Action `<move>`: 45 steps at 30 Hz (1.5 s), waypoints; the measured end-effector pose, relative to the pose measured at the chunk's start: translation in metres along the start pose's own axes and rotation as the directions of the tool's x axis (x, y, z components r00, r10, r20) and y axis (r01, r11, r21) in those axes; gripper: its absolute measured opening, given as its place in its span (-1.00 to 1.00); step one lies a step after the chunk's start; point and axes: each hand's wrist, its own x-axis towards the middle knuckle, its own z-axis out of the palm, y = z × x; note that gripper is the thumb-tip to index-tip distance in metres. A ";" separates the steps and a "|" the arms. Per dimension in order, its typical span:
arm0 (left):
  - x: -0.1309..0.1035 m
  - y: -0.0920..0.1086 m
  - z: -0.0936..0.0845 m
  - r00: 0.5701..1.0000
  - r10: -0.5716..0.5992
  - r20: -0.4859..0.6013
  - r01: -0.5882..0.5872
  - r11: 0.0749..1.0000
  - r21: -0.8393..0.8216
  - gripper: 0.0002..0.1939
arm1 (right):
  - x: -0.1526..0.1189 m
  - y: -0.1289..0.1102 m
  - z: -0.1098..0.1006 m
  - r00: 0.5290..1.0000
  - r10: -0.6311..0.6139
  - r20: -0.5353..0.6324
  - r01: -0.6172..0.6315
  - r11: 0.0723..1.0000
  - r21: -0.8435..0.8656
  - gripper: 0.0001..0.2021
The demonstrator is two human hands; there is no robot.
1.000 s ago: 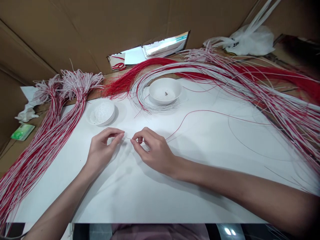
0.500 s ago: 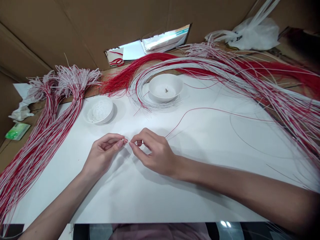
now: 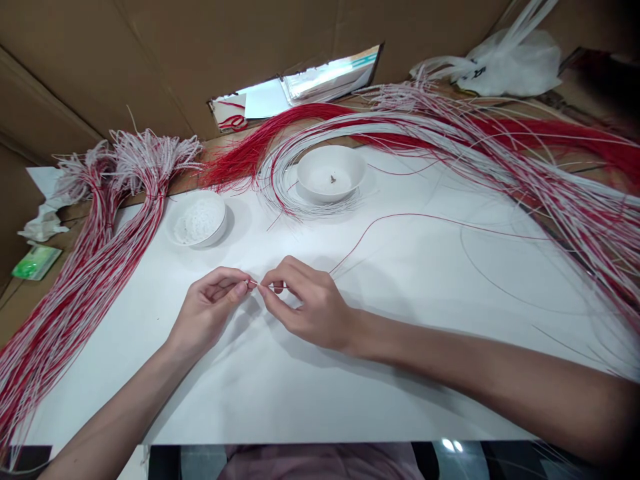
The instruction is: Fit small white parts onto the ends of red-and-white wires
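Both hands (image 3: pixel 207 310) (image 3: pixel 310 303) pinched, fingertips (image 3: pixel 241 288) nearly meeting, thin strand (image 3: pixel 254 283) between.

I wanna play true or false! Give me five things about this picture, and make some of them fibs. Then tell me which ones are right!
1. The right hand pinches a thin string. True.
2. The two hands are far apart. False: the fingertips of the left hand are close to those of the right hand.
3. A white plastic bag lies at the back, on the right. True.
4. Both bowls are red. False: the left bowl and the right bowl are white.
5. The green packet is between the bowls. False: it lies far left.
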 end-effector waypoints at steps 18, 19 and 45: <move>0.002 0.000 0.001 1.000 -0.002 0.006 0.002 1.000 0.002 -0.94 | 0.000 0.001 0.000 1.000 -0.026 -0.004 0.026 1.000 -0.001 -0.93; 0.002 0.000 0.001 1.000 -0.002 0.006 0.002 1.000 0.003 -0.94 | 0.000 0.001 0.000 1.000 -0.027 -0.002 0.027 1.000 -0.002 -0.93; -0.002 -0.001 -0.006 0.996 0.089 -0.004 -0.085 0.961 0.262 -0.89 | -0.001 0.001 0.000 1.000 -0.017 0.007 0.016 1.000 0.022 -0.93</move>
